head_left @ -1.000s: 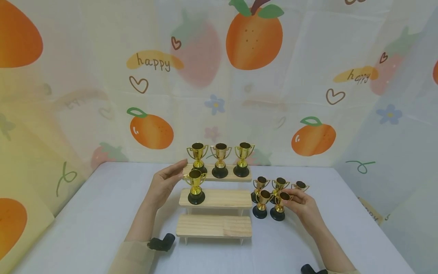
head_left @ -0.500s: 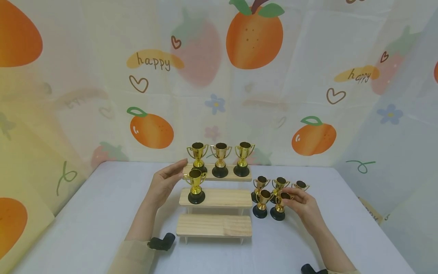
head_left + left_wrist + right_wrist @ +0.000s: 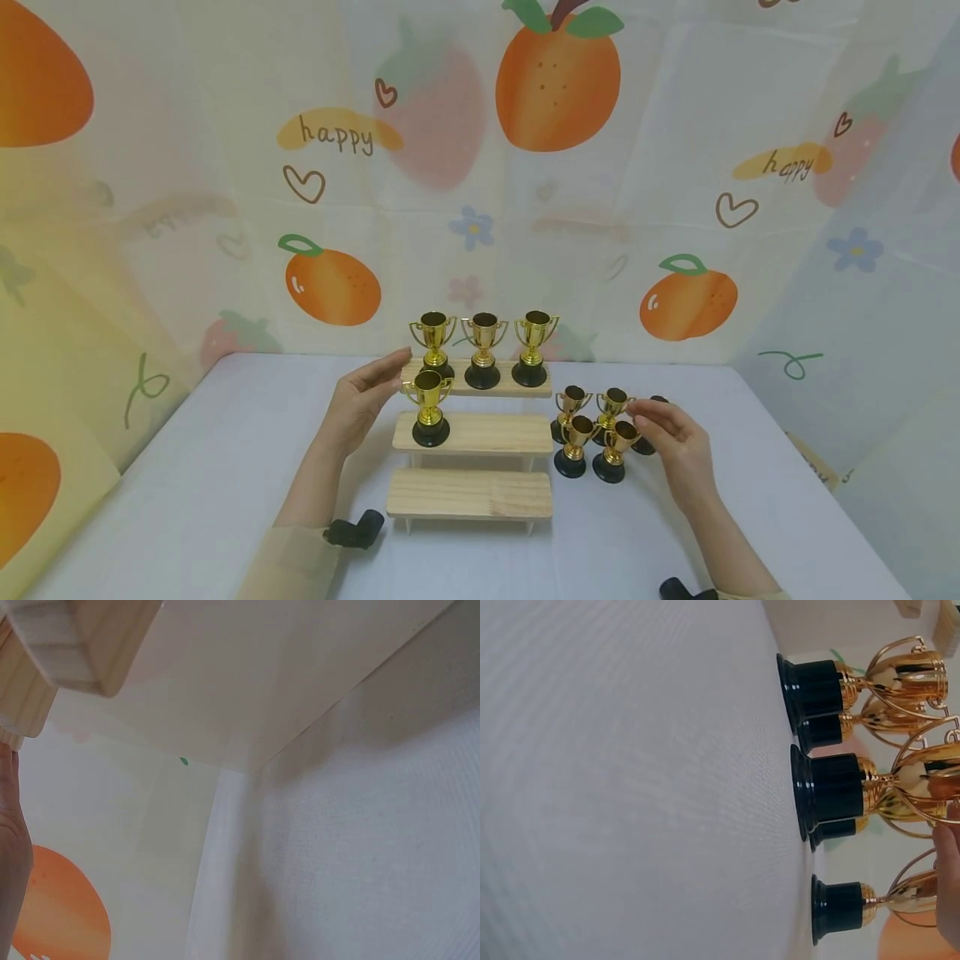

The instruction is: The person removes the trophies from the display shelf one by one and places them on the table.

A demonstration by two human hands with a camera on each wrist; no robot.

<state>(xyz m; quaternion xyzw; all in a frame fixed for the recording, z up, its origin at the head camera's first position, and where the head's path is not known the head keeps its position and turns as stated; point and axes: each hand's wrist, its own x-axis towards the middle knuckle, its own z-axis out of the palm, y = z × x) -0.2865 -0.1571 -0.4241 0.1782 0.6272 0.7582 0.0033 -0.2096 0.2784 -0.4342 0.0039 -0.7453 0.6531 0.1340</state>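
Note:
My left hand (image 3: 363, 404) has its fingers extended, fingertips at the left end of the top shelf of a wooden three-step display stand (image 3: 468, 496). In the left wrist view, only an edge of that hand (image 3: 9, 840) shows beneath the shelf ends. My right hand (image 3: 678, 450) hovers among small gold trophy cups with black bases, nothing visibly pinched. Its fingertips are just beside the front right trophy (image 3: 613, 454). The back right trophy (image 3: 643, 445) is mostly hidden behind the fingers. In the right wrist view, that trophy (image 3: 840, 906) stands upright, cup partly covered by the hand.
Three trophies line the top shelf, including a middle one (image 3: 483, 354). Another trophy (image 3: 430, 412) stands at the middle shelf's left end. The bottom shelf shows bare wood. A white cloth (image 3: 195, 467) covers the table, and a fruit-printed curtain (image 3: 562, 275) hangs behind.
My right hand has shifted slightly right and back, away from the front right trophy, which stays in place. It now covers the back right trophy's cup. The left hand is still.

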